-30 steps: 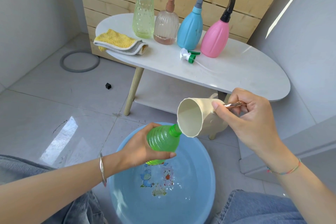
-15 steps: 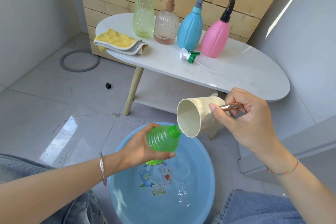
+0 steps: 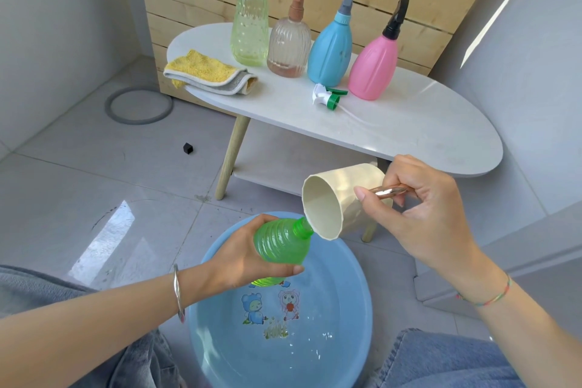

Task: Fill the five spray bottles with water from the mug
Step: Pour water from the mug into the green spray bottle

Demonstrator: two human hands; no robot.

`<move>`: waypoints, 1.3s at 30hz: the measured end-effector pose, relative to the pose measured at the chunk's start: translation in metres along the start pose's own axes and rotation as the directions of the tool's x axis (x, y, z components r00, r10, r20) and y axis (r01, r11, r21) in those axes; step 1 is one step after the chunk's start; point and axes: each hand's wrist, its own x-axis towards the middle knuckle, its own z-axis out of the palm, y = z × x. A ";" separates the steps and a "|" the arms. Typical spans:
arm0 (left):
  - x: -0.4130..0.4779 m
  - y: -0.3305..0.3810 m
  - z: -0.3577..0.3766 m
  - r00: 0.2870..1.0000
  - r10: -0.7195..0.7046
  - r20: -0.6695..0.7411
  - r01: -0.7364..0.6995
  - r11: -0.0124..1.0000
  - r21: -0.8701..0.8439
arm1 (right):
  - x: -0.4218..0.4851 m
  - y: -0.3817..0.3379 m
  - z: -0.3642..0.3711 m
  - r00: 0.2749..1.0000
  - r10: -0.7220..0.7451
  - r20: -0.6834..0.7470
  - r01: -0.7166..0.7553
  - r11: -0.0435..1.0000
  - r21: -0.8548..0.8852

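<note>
Green spray bottle (image 3: pixel 278 246), ribbed, translucent and capless, tilts above a blue basin (image 3: pixel 349 309) printed with cartoon animals, with the left hand (image 3: pixel 239 258) wrapped round it. The right hand (image 3: pixel 422 214) grips a tipped cream mug (image 3: pixel 324 201) by its shiny handle (image 3: pixel 389 190), its rim at the bottle's neck.

The green ribbed plastic bottle (image 3: pixel 280 242) is over the round blue plastic basin (image 3: pixel 343 287), before the white oval table (image 3: pixel 409 129).
</note>
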 end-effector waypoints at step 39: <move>-0.002 -0.006 -0.003 1.000 -0.009 -0.008 0.008 0.999 -0.051 | -0.005 0.007 0.014 0.993 0.084 -0.081 -0.079 0.995 0.066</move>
